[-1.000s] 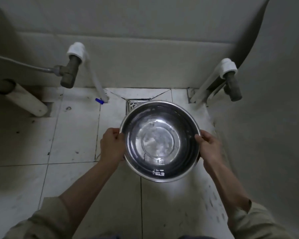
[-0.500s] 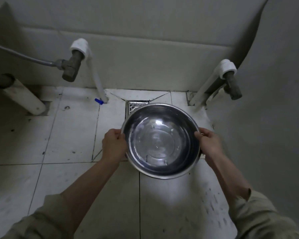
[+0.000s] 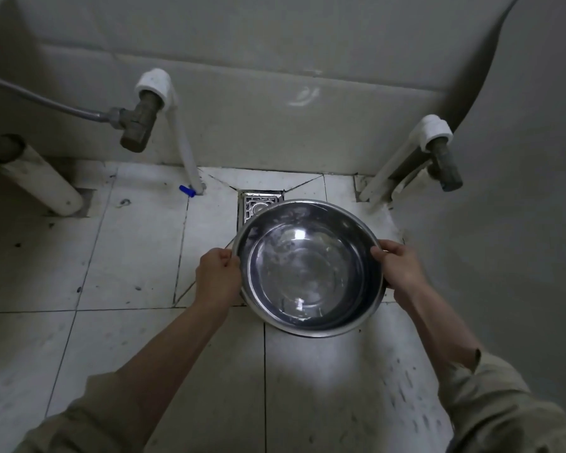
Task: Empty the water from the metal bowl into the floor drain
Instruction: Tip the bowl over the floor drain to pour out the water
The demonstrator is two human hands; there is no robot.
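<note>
A round metal bowl [image 3: 307,269] with clear water in its bottom hangs above the white tiled floor, held by both hands. My left hand [image 3: 217,276] grips its left rim and my right hand [image 3: 399,269] grips its right rim. The square metal floor drain [image 3: 258,204] lies by the back wall; the bowl's far edge covers most of it, so only its upper left part shows.
A brass valve [image 3: 138,124] on a white pipe juts out at the left, with a hose leading off left. A second valve [image 3: 443,163] on white pipes sits at the right. A thick white pipe [image 3: 43,181] crosses the far left. A wall stands close on the right.
The bowl has shifted slightly toward the back wall and over the drain. Its water has sloshed, and both hands keep their grip on the rim.
</note>
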